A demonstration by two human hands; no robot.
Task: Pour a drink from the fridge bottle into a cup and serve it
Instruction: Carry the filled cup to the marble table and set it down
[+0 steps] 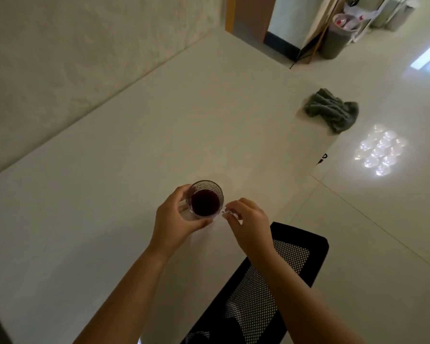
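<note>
A: Where's the cup?

B: Upright on the table, near the front edge, just past the chair. Clear ribbed glass, dark red drink well below the rim.

A: Held?

B: Left hand wrapped round the left wall, thumb on the near side, fingers behind. Right hand pinched on the clear handle at the right. Can't tell how tightly either closes.

A: Handling?

B: Rigid, breakable, likely smooth; probably slick if damp from a chilled drink. Fairly heavy for its size with liquid inside. Liquid free to slosh, though with room to spare.

A: Best hold?

B: By the handle, with a steadying palm on the wall, low on the body. Keep level, move slowly, set down gently.

A: Anything nearby?

B: Only a green cloth well apart at the far edge. No bottle in view.
</note>
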